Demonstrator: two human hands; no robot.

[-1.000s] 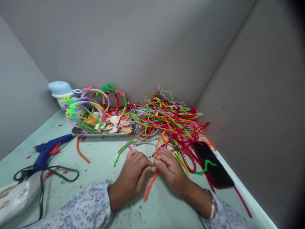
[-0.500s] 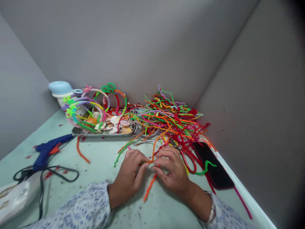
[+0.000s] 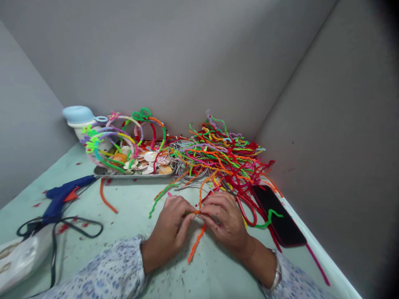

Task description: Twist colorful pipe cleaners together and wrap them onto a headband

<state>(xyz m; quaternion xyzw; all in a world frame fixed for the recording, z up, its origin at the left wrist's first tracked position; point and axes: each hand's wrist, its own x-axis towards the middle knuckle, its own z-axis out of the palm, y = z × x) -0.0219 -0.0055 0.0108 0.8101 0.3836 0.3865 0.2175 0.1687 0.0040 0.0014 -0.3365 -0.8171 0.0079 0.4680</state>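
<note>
Near the middle of the table, my left hand (image 3: 171,226) pinches an orange pipe cleaner (image 3: 201,192) between thumb and fingertips. My right hand (image 3: 227,222) meets it from the other side, its thumb and fingers closed on the same orange piece. One end of that piece rises above the fingertips in a curve. Below the fingertips an orange-red pipe cleaner (image 3: 195,246) slants down over the table; whether it joins the held one is hidden. A green pipe cleaner (image 3: 153,206) lies just beyond my left hand.
Behind are a metal tray (image 3: 134,176) of shells, colourful headbands (image 3: 137,120) and a pipe cleaner heap (image 3: 215,153). Red-handled scissors (image 3: 254,218) and a phone (image 3: 286,224) lie right. On the left are a blue glue gun (image 3: 59,199), its cord and a white cup (image 3: 81,122).
My right thumb and fingers have closed in on the orange pipe cleaner beside my left fingertips. Its raised upper end has shifted slightly. My left hand has hardly moved.
</note>
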